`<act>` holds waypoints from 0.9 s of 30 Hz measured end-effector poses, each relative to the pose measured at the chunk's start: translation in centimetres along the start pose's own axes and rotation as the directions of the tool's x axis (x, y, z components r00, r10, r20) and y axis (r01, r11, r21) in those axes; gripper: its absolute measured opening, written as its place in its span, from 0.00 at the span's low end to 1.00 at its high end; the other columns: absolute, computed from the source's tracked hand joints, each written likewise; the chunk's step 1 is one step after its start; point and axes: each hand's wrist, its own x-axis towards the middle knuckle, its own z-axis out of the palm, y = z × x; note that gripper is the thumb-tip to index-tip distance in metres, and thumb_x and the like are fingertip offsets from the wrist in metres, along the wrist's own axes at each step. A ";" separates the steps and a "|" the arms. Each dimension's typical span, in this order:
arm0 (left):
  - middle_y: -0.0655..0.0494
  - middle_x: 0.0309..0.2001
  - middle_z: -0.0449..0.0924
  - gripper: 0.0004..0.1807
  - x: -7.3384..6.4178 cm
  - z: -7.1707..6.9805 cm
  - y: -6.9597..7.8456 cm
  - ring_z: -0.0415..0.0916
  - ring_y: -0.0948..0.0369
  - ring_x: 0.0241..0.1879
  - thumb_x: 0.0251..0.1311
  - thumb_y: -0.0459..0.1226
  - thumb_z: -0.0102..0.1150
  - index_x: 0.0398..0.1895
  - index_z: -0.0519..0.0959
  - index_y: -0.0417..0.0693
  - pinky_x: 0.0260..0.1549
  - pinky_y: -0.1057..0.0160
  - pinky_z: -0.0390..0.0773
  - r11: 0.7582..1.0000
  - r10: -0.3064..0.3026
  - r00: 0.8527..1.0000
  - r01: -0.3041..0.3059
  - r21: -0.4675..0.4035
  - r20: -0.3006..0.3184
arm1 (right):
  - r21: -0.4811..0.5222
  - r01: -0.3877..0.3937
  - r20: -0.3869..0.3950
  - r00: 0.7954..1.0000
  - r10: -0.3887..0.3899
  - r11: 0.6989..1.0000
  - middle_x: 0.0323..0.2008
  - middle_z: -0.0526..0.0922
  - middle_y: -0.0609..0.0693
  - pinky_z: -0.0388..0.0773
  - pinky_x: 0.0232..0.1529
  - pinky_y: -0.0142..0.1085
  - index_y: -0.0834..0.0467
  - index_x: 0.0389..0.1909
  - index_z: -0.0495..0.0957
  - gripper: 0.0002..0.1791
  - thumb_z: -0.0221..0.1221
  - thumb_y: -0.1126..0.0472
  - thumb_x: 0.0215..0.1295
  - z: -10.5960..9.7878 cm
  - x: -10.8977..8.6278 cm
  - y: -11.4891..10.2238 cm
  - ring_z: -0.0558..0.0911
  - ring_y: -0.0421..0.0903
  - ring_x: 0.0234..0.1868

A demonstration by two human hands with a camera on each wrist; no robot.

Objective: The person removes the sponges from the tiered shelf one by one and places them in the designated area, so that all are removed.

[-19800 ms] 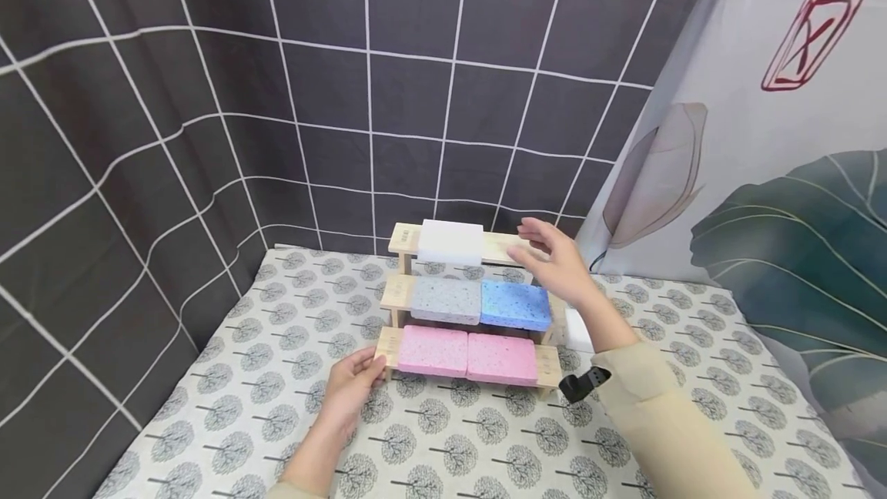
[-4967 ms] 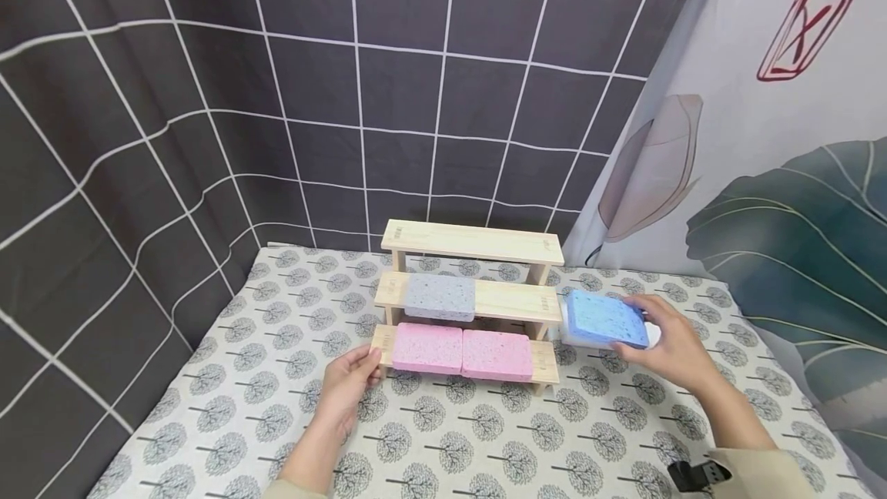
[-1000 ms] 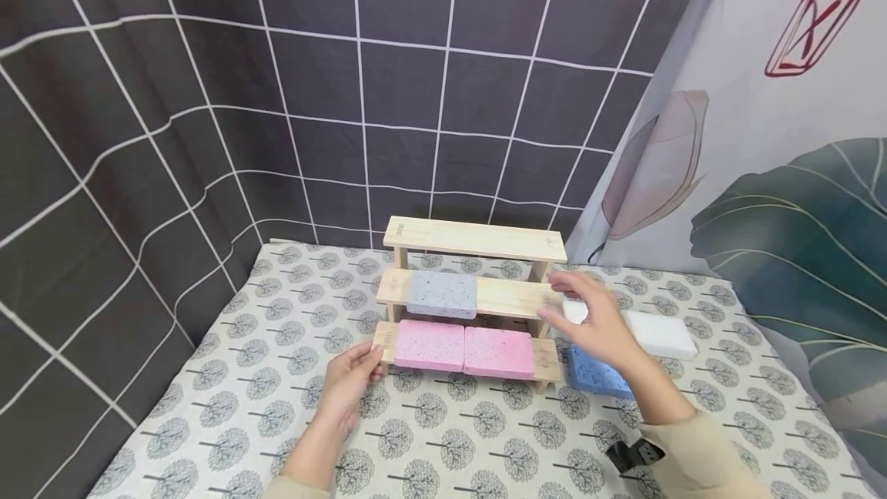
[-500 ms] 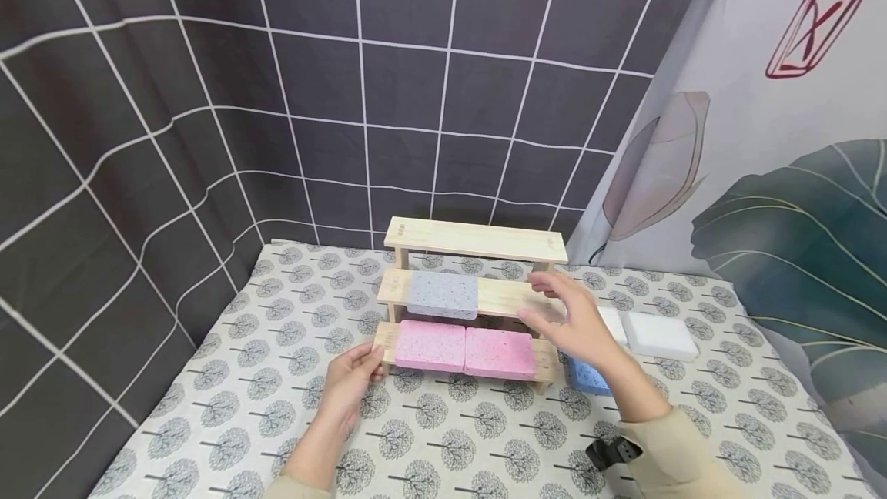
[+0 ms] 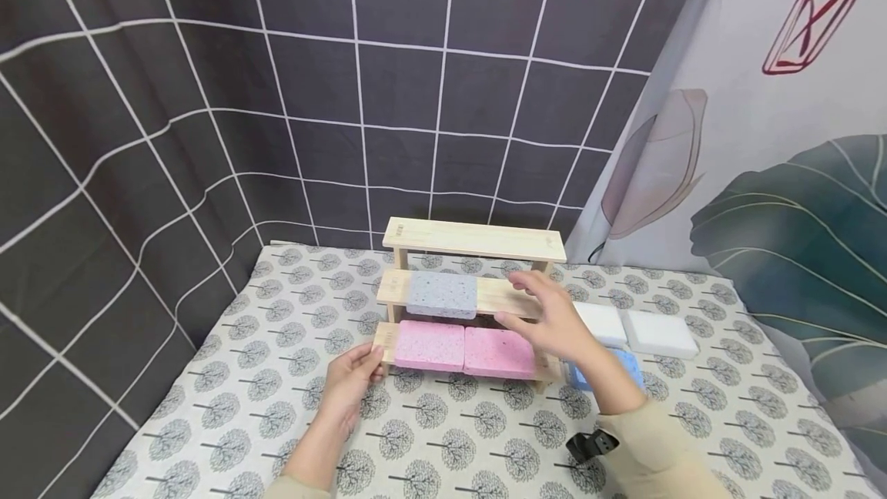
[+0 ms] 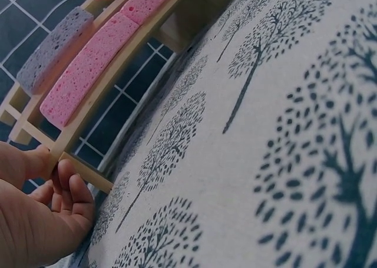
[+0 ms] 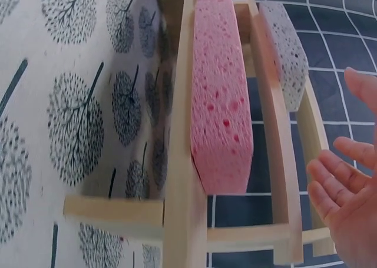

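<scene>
A three-step wooden rack (image 5: 478,239) stands on the cloth. My left hand (image 5: 346,387) pinches the left end of its lowest step, thumb on top, as the left wrist view also shows. A grey speckled sponge (image 5: 441,293) lies on the left part of the middle step. Just right of it my right hand (image 5: 550,318) hovers over the bare part of that step, fingers spread and holding nothing. Two pink sponges, the left one (image 5: 430,345) and the right one (image 5: 499,353), sit side by side on the lowest step. The top step is bare.
Right of the rack, on the tree-print cloth (image 5: 277,376), lie a blue sponge (image 5: 629,366), partly behind my right forearm, and two white sponge blocks, one nearer (image 5: 601,323) and one farther right (image 5: 661,334). Dark checked curtain (image 5: 312,98) hangs behind.
Earlier a white block sat on the top step and the blue sponge on the middle one; both are now on the cloth. My right hand has moved left toward the grey sponge.
</scene>
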 end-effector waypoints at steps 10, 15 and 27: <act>0.49 0.38 0.82 0.23 0.0 -0.1 0.1 0.77 0.64 0.34 0.70 0.35 0.60 0.62 0.71 0.27 0.35 0.71 0.82 1.000 -0.007 1.000 0.007 -0.001 0.003 | 0.014 -0.012 0.011 1.000 0.011 1.000 0.60 0.78 0.57 0.71 0.64 0.59 0.60 0.65 0.74 0.38 0.75 0.51 0.55 1.1 1.1 -0.5 0.77 0.57 0.61; 0.50 0.38 0.82 0.24 0.0 -0.1 0.0 0.77 0.64 0.33 0.70 0.34 0.59 0.62 0.71 0.26 0.34 0.72 0.82 1.000 -0.005 1.000 0.005 0.007 0.006 | 0.018 0.012 0.013 1.000 -0.012 1.000 0.59 0.79 0.57 0.74 0.63 0.58 0.61 0.64 0.74 0.39 0.76 0.50 0.53 1.7 1.5 -0.4 0.78 0.58 0.59; 0.50 0.38 0.81 0.24 0.0 -0.1 0.0 0.76 0.64 0.33 0.71 0.35 0.59 0.62 0.70 0.26 0.33 0.72 0.81 1.000 0.003 1.000 -0.003 0.006 0.008 | -0.019 0.021 0.066 0.998 -0.019 1.000 0.60 0.77 0.60 0.71 0.65 0.57 0.65 0.66 0.72 0.44 0.75 0.46 0.53 2.6 2.7 -1.1 0.77 0.58 0.60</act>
